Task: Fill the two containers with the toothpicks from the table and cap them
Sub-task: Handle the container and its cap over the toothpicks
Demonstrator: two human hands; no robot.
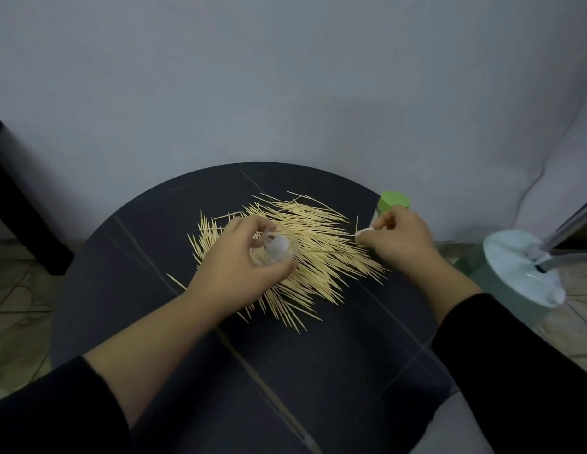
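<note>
While the left hand (239,267) curled its fingers and thumb round the clear container (275,249) just over the middle of the toothpicks (318,244), the right hand (403,240) pinched a small white cap (363,235) at the pile's right side. The container's long axis seemed roughly upright, with its mouth turned up toward the camera, though the clear wall made this hard to judge. Most toothpicks lay flat on the dark counter (318,371), running from far left to near right. Those at the left edge fanned more near-to-far. So mixed a lie would likely jam any handful at the narrow mouth. A sweep could also send strays rolling off the near rim. The green-capped container (394,202) stood just behind the right hand near the far right rim, where a careless knuckle could tip it off.
</note>
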